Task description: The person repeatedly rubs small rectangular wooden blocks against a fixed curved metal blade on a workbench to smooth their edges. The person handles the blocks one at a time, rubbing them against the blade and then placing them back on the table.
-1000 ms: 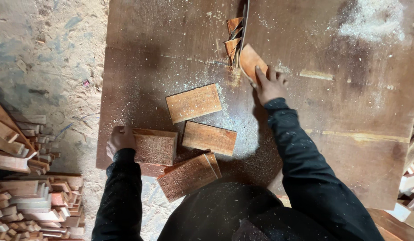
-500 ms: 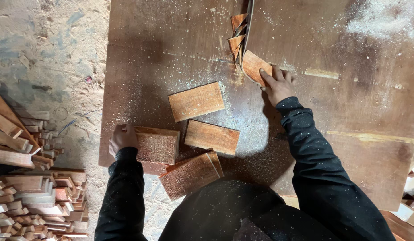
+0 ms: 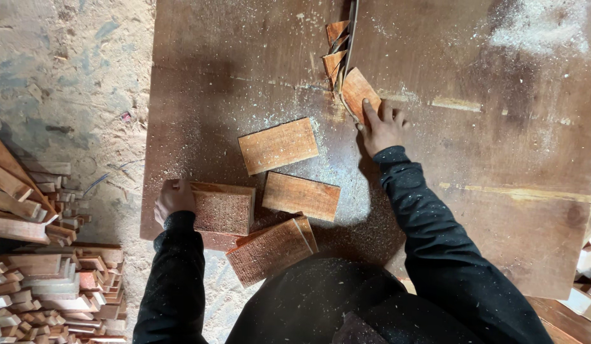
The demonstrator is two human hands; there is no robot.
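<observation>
My right hand (image 3: 381, 127) presses a small reddish wood piece (image 3: 359, 92) against a thin saw blade (image 3: 351, 38) that stands in a slot of the wooden table (image 3: 499, 191). Cut-off chips (image 3: 335, 48) lie beside the blade. My left hand (image 3: 173, 199) grips the left end of a rectangular wood block (image 3: 224, 209) near the table's front left edge. Two more blocks lie flat between my hands, one upper (image 3: 278, 145) and one lower (image 3: 301, 195). Another stack of blocks (image 3: 270, 250) rests at the front edge by my body.
Sawdust covers the table, thickest at the far right (image 3: 540, 28). Stacks of short wooden slats (image 3: 34, 280) fill the dusty floor (image 3: 66, 95) at the lower left. More pale wood pieces (image 3: 585, 280) sit at the right edge.
My right hand with the small piece has stayed at the blade, shifting only slightly. My left hand keeps its hold on the block; the view has drifted a little.
</observation>
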